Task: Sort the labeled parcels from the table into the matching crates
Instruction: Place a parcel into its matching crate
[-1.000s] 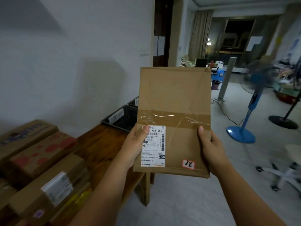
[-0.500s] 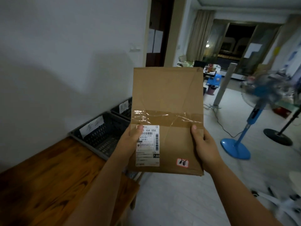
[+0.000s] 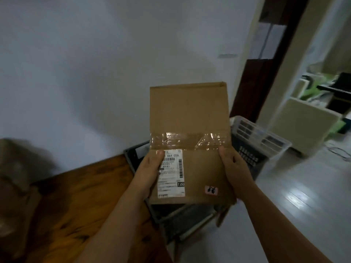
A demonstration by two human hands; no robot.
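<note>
Gripping the cardboard parcel (image 3: 190, 114) upright with left hand (image 3: 150, 168) and right hand (image 3: 235, 168) over the dark crate (image 3: 180, 219) beside the bench (image 3: 85, 196), we judge carrying underway; next, match its sticker (image 3: 211, 190) to a crate.

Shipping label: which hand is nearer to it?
Left. The left hand rests its thumb on the shipping label; the right hand grips the parcel at the opposite edge, off the label.
</note>
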